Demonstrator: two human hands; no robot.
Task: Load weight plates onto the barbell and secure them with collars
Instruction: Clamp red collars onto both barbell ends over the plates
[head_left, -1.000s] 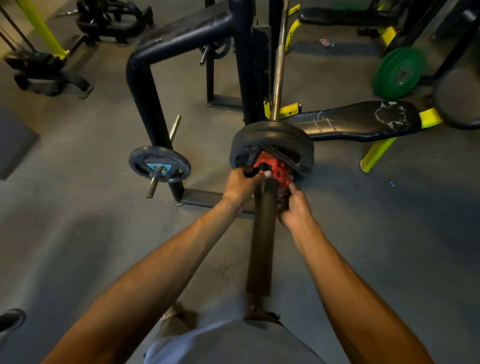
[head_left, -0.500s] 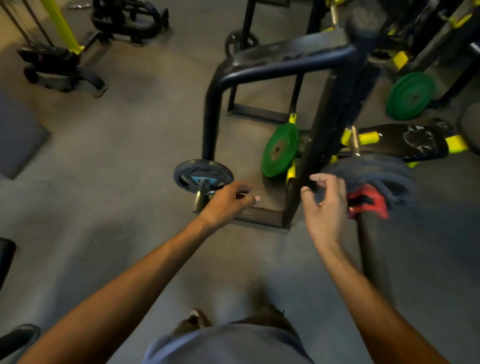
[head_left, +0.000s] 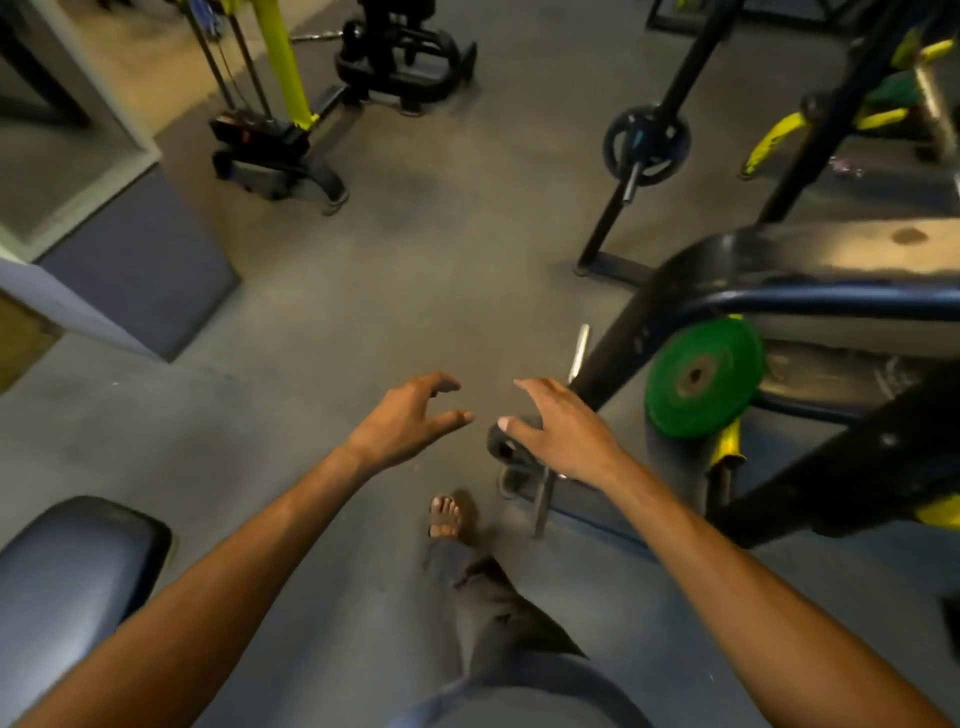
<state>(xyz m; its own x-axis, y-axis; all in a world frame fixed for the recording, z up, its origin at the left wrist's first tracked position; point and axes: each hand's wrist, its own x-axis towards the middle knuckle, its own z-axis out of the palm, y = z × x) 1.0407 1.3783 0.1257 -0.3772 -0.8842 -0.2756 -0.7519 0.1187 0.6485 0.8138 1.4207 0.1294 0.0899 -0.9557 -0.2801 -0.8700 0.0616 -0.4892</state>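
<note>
Both my hands hang free over the grey floor and hold nothing. My left hand (head_left: 410, 418) has its fingers spread and loosely bent. My right hand (head_left: 563, 431) is spread too, passing in front of a small black plate (head_left: 506, 447) on a storage peg of the rack. A green weight plate (head_left: 701, 376) sits on another peg of the black rack (head_left: 779, 291) at the right. A further black plate (head_left: 647, 143) hangs on a peg behind. The barbell and the red collar are out of view.
A padded bench end (head_left: 72, 561) is at the lower left. A cable machine base (head_left: 275, 150) with a yellow post stands at the upper left. A grey platform corner (head_left: 140, 270) juts in from the left. My sandalled foot (head_left: 447, 514) steps forward on the floor.
My hands let go of the red collar on the barbell sleeve and pulled away. The view swung left, so the loaded barbell left the frame and I am walking past the rack.
</note>
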